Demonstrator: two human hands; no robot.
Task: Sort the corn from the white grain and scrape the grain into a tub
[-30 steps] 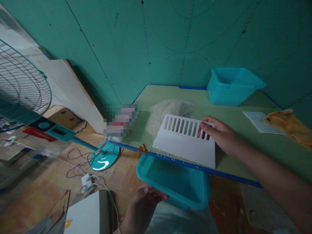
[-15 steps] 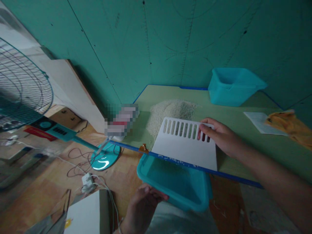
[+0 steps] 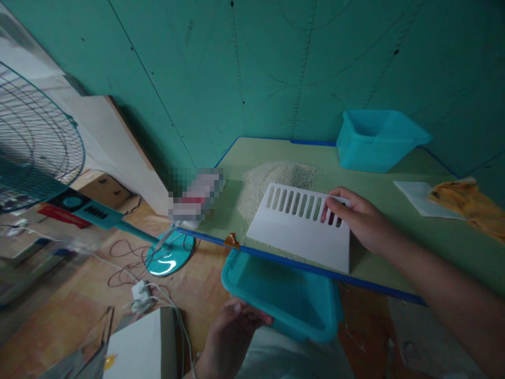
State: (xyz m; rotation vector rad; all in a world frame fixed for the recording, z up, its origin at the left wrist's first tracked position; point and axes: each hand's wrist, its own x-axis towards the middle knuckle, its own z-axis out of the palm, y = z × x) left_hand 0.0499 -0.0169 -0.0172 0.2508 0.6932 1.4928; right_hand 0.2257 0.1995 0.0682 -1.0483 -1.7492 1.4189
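Observation:
My right hand point(image 3: 351, 216) grips the slotted end of a flat white plastic scraper point(image 3: 300, 237), fingers through its slots. The scraper's lower edge lies close to the blue front edge of the table, tilted over the tabletop. Behind it spreads a heap of pale grains point(image 3: 272, 181), partly hidden by the scraper. Below the table edge, my left hand point(image 3: 236, 329) is closed on the near left rim of a turquoise plastic bin point(image 3: 315, 326). Its interior lies partly under the table, and a thin scatter of grains seems to show inside.
A second turquoise bin point(image 3: 374, 152) stands at the table's back right. An orange cloth point(image 3: 469, 202) and a white sheet point(image 3: 414, 196) lie on the right. A brown clip or tape piece point(image 3: 232, 240) sits on the front edge. A standing fan point(image 3: 94, 210), cables and a power strip point(image 3: 142, 295) are left.
The scraper has moved slightly back from the table's front edge, toward the grain heap, with my right hand. Some grains that lay along the edge are fewer. My left hand and the bin stay put.

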